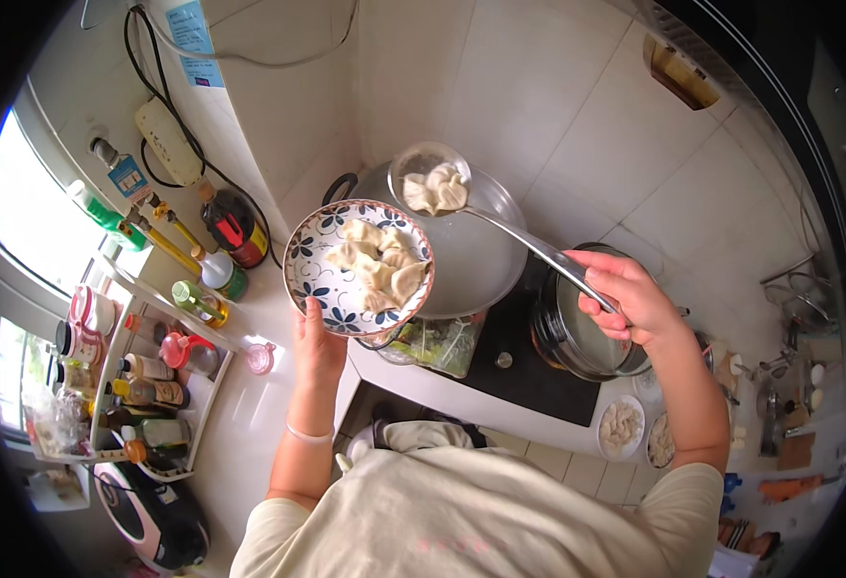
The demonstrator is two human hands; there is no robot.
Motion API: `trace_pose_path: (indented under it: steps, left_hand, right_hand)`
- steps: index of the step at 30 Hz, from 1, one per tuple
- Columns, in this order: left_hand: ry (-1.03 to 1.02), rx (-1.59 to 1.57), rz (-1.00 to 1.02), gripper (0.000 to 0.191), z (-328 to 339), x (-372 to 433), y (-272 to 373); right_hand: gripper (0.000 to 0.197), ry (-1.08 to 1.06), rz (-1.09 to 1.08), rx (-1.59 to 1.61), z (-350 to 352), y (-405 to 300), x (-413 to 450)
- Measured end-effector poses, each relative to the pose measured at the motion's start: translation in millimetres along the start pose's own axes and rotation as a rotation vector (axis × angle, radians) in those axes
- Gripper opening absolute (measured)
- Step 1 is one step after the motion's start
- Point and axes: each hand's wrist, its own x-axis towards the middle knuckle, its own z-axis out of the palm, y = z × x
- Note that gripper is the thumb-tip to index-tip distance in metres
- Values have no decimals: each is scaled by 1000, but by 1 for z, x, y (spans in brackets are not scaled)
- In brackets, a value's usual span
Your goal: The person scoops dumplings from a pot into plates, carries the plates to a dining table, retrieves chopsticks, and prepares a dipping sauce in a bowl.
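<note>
My left hand point(316, 347) holds a patterned plate point(322, 289) by its near rim, thumb on top, and several dumplings point(376, 267) lie on it. The long metal handle of a skimmer ladle point(538, 249) is in my right hand point(622, 296). More dumplings point(437, 188) rest in the ladle's bowl, just beyond the plate's upper right rim. Under both is a large metal pan point(477, 267) with cloudy liquid, partly hidden by the plate. To its right on the black cooktop point(524, 372) stands a second pot point(585, 339), partly behind my right hand.
A rack point(210, 419) of bottles and jars stands on the left counter, with a soy sauce bottle point(239, 227) and oil bottle point(202, 303) beyond. Bowls of pale pieces point(620, 428) sit at right. A range hood point(784, 94) arches over the upper right.
</note>
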Motion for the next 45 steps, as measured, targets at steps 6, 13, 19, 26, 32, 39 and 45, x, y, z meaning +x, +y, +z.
trace_pose_path:
  steps: [6, 13, 19, 26, 32, 39, 45]
  left_hand:
    - [-40, -58, -76, 45, 19, 6, -7]
    - [-203, -54, -166, 45, 27, 23, -26]
    - [-308, -132, -209, 56, 19, 32, -19]
    - [-267, -45, -134, 57, 17, 43, -17]
    - [-255, -3, -27, 51, 27, 31, -2]
    - [-170, 85, 98, 49, 36, 16, -4]
    - [-63, 96, 158, 50, 34, 11, -11]
  right_hand:
    - [39, 24, -121, -310, 33, 6, -16]
    - [45, 294, -773, -925, 46, 52, -34]
    - [54, 456, -702, -1396, 64, 79, -46]
    - [39, 217, -468, 4, 35, 87, -51]
    - [40, 283, -231, -54, -34, 111, -29]
    - [39, 279, -122, -512, -73, 133, 28]
    - [39, 56, -62, -474, -99, 123, 62]
